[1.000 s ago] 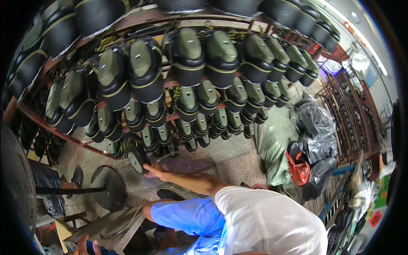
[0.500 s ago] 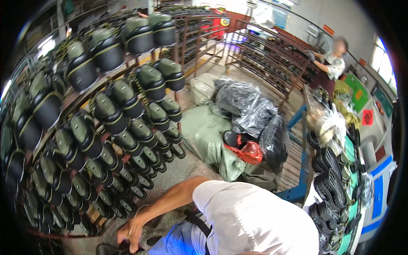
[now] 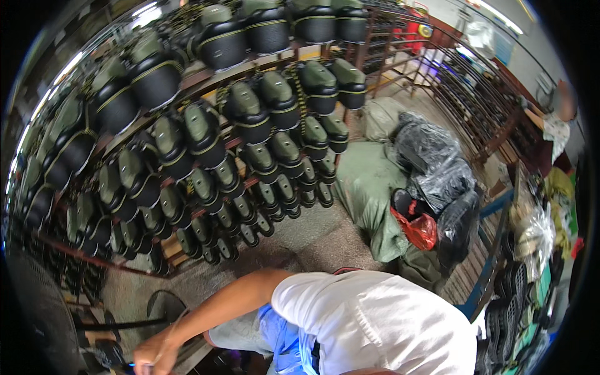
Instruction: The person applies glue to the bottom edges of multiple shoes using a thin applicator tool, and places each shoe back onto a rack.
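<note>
My right hand is low at the left edge of the picture, with the bare arm stretched out from a white short sleeve. Its fingers are curled closed. A dark bit with a small blue glint shows at the fingertips, cut off by the lower edge, so I cannot make out what it is. Beside the hand are a dark round disc and a black bar. My left hand is not in view. Beyond my arm stands a rack of black and olive shoes in several tiers.
Green sacks and black plastic-wrapped bundles lie on the floor, with a red bag among them. Black soles line a bench at right. Metal racks stand behind, near another person. A grey mesh shape is at far left.
The view has swung left, so the shoe rack and sacks sit farther right in the picture. My right hand has shifted toward the lower left and is more cut off by the edge.
</note>
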`<state>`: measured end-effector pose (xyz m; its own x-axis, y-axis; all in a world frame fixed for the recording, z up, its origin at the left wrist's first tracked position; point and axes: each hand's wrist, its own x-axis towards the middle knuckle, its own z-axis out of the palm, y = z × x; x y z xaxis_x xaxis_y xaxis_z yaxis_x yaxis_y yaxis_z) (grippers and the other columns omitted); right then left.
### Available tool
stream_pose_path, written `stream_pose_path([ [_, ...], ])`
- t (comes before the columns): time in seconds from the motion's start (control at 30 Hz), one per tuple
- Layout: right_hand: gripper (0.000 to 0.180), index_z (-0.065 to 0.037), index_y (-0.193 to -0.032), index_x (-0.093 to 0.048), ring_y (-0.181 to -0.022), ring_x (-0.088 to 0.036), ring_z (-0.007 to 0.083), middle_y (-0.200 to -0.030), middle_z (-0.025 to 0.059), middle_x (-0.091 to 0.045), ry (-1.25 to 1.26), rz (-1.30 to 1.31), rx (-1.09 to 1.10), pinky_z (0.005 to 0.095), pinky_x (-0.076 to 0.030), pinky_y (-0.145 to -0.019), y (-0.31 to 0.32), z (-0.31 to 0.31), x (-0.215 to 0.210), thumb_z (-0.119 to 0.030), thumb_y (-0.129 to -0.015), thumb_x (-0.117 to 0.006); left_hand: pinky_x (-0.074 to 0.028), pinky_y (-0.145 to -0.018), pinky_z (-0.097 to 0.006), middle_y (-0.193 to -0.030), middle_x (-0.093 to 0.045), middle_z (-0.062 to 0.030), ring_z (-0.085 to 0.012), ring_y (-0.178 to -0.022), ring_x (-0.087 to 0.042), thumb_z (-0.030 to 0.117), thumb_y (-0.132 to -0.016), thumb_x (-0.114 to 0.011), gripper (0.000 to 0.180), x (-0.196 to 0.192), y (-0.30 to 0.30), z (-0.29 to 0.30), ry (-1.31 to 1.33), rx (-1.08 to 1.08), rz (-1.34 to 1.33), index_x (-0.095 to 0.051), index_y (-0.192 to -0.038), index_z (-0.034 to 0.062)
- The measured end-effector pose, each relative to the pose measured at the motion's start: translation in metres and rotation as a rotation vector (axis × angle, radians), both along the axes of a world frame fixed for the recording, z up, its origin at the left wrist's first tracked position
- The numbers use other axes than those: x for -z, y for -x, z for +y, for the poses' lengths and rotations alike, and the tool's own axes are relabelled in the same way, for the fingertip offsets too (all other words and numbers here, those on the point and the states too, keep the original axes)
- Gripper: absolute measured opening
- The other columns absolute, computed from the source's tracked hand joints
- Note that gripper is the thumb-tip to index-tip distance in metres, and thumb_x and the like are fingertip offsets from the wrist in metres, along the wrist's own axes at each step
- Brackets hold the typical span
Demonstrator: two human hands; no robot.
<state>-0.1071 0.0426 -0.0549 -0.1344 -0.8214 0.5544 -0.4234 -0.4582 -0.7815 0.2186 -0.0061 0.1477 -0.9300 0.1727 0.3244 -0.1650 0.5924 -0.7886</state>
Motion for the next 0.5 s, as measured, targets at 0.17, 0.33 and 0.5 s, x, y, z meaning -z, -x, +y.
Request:
stream_pose_path([
  [0.17,0.068,0.007,-0.124,-0.062,-0.106,-0.061,0.0168,-0.111,0.0150,-0.069,0.248,-0.019,0.090,0.0372,-0.050,-0.091,-0.075,-0.122,-0.076,-0.042,-0.084,-0.086,-0.057,-0.096,-0.050,-0.124,-0.070,-0.0250,-0.0421,-0.108,-0.070,0.036,-0.100,-0.056,0.051,-0.002,-0.022,-0.003,-0.104,-0.094,0.003,-0.064,-0.136,-0.0001],
  [0.33,0.070,0.007,-0.128,-0.060,-0.110,-0.061,0.0174,-0.115,0.0152,-0.068,0.280,-0.004,0.111,0.0372,-0.049,-0.094,-0.110,-0.165,-0.092,-0.039,-0.082,-0.087,-0.056,-0.096,-0.049,-0.121,-0.071,-0.0245,-0.0410,-0.107,-0.071,0.039,-0.095,-0.061,0.057,-0.001,-0.015,-0.015,-0.222,-0.084,-0.001,-0.065,-0.135,-0.0006],
  [0.5,0.072,0.006,-0.131,-0.058,-0.113,-0.061,0.0180,-0.120,0.0154,-0.068,0.228,0.062,0.169,0.0373,-0.048,-0.098,-0.078,-0.147,-0.080,-0.036,-0.081,-0.088,-0.056,-0.097,-0.048,-0.119,-0.072,-0.0240,-0.0399,-0.106,-0.072,0.043,-0.089,-0.065,0.063,0.004,0.009,-0.030,-0.335,0.017,-0.021,-0.066,-0.134,-0.0011],
])
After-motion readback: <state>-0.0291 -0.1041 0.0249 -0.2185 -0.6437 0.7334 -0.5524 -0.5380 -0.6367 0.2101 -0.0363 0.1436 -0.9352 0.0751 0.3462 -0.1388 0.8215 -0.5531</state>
